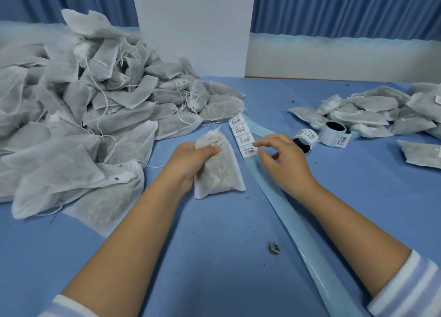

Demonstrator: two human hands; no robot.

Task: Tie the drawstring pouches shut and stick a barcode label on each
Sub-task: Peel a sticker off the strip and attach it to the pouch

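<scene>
Nearest the lens: striped sleeve cuffs [405, 290] at the lower corners, with bare forearms reaching forward over the blue counter [214, 257].

Grips a drawstring pouch [222, 173] in the left hand [188, 161], fingers and thumb curled round its upper left side just below the gathered neck. Rests at the centre of the counter, long axis pointing away and slightly left. Looks like thin white non-woven cloth with dark dried filling showing through, neck cinched, cord lying down the face. Shows no label.

Just right of the pouch and roughly parallel to it: a strip of barcode labels [245, 139] on a pale blue backing liner [286, 211].

Hovers the right hand [281, 159] at the strip's near end, fingers apart, loosely bent and holding nothing. Puts the forefinger tip at the right edge of the nearest barcode label [249, 151].

Probably calls for a peel from that edge, then a short carry leftward onto the pouch. Right hand nearer the label, left hand steadying the target.

Farther out: two label rolls [306, 141] beyond the right hand, a large heap of pouches [83, 102] to the left, a smaller pile of pouches [370, 116] to the right, and a herb crumb [274, 247] between the forearms.
</scene>
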